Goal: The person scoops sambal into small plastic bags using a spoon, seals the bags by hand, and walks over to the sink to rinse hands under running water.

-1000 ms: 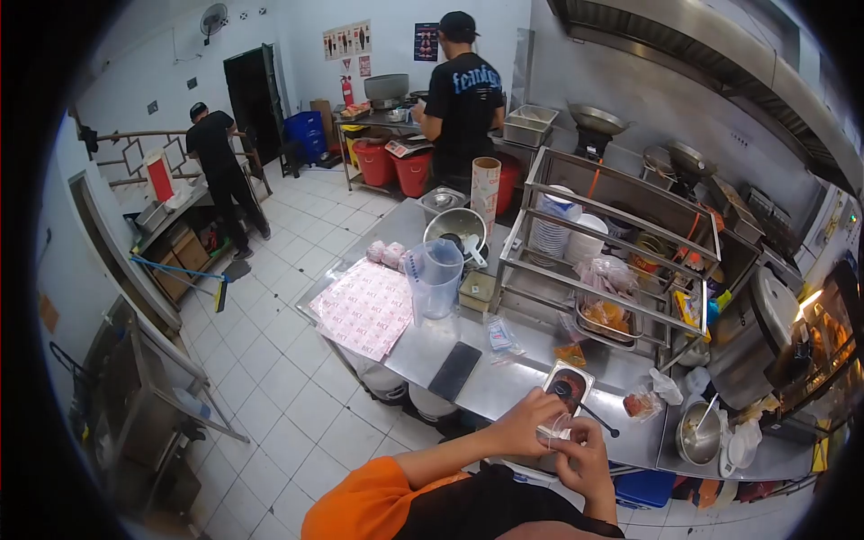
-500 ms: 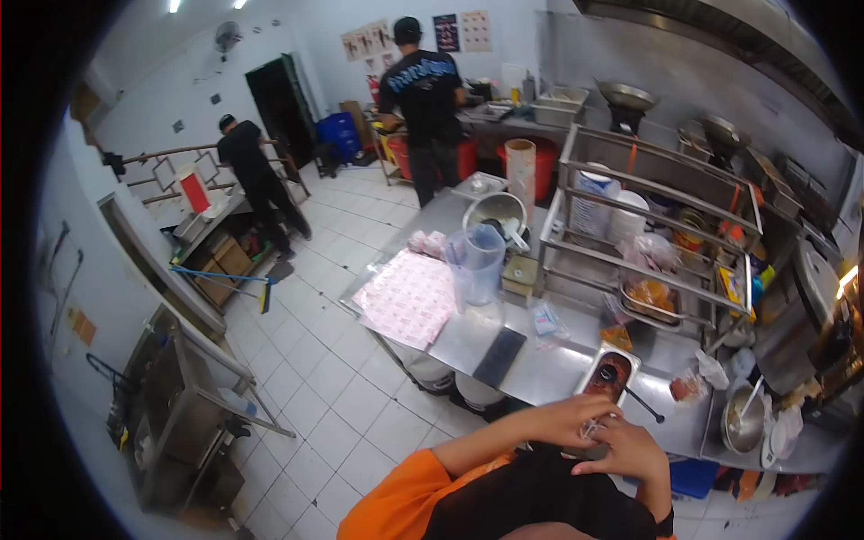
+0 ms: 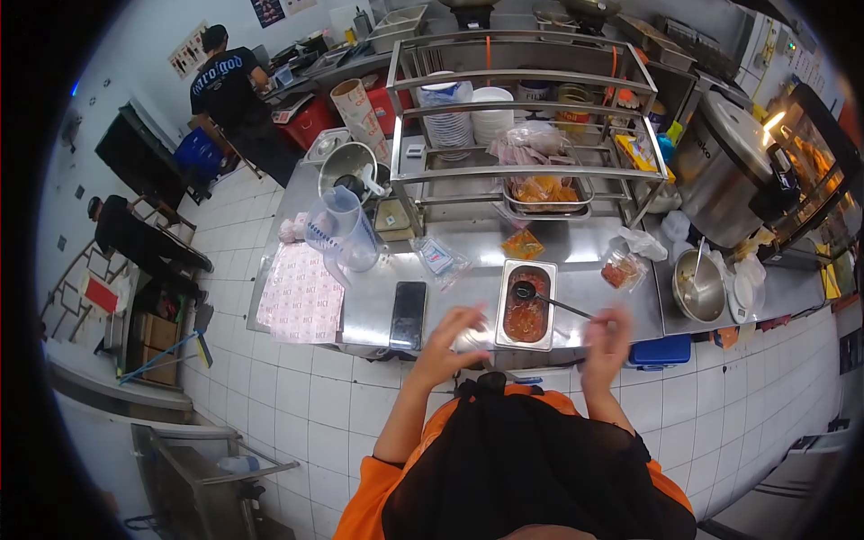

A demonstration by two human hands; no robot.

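Note:
My left hand point(image 3: 444, 349) is curled around a small clear plastic bag point(image 3: 474, 337) at the counter's front edge, left of a steel pan. The pan point(image 3: 510, 335) contains red sauce point(image 3: 529, 322), and a black ladle point(image 3: 560, 305) rests in it with its handle sloping out to the right. My right hand point(image 3: 605, 349) is raised beside the end of that handle. Motion blurs its fingers, so I cannot tell whether they touch the handle. A black phone point(image 3: 409, 315) lies left of my left hand.
On the steel counter point(image 3: 472, 243) stand clear plastic jugs point(image 3: 342, 229) beside printed paper sheets point(image 3: 301, 292). A steel rack point(image 3: 531, 110) rises behind. To the right are a bagged red food portion point(image 3: 623, 270), a mixing bowl point(image 3: 700, 292) and a large cooker point(image 3: 727, 171). Two people work farther back.
My hands were together over a small clear item; now they are apart, with the bag in the left and the right by the ladle handle. My view has turned right.

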